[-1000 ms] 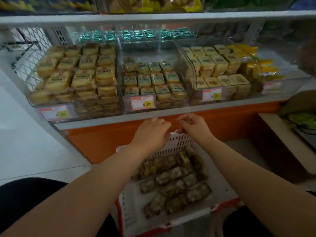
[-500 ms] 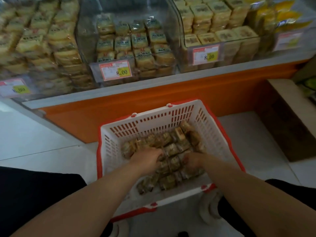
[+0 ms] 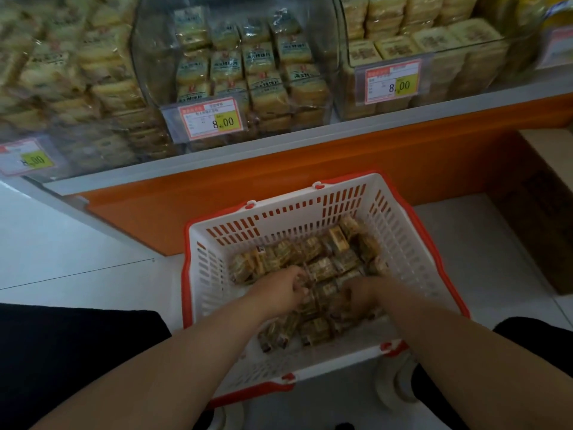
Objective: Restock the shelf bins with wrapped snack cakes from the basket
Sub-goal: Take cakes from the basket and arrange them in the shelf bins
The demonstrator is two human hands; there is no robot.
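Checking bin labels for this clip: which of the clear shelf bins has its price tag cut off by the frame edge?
The left bin: its price tag runs off the left edge, while the middle bin and right bin show whole 8.00 tags.

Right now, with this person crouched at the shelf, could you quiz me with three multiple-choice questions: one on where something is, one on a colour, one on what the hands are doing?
1. Where is the basket?
A. on the shelf
B. on the floor below the shelf
C. on a cart

2. What colour is the basket's rim?
A. red
B. blue
C. green

3. Where are the hands?
A. holding price tags
B. resting on knees
C. down among the wrapped snack cakes

Answers:
1 B, it sits on pale floor tiles.
2 A, red edging on white walls.
3 C, left hand and right hand reach into the pile.
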